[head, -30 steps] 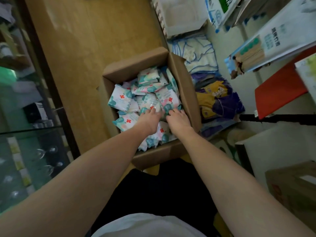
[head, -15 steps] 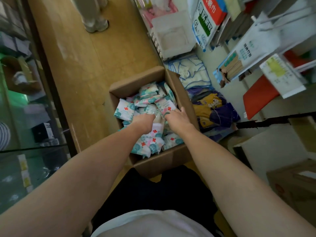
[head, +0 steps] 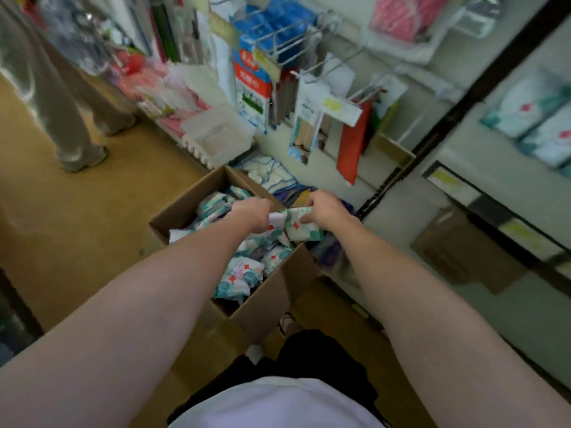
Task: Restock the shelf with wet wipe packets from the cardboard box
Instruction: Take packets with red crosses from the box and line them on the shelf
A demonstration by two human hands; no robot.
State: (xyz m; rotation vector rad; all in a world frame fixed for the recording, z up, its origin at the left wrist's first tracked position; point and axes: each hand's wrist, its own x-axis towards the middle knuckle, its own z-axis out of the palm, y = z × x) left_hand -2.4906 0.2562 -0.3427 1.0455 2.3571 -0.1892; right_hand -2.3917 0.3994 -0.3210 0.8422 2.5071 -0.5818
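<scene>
both hands, left hand and right hand, grip wet wipe packets above the cardboard box, so the lifting step is in hand and next comes the carry to the shelf

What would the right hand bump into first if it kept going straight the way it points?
Probably the folded cloths on the floor beyond the cardboard box, below the hanging goods. The right hand, gripping wet wipe packets, points that way; depth is unclear.

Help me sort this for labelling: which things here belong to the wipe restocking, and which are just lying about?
Job:
cardboard box, open on the floor
loose packets in it
held packets, gripped by left hand and right hand
shelved packets on the right

Bystanders:
red hanging pack
clear plastic tub
closed carton
</scene>
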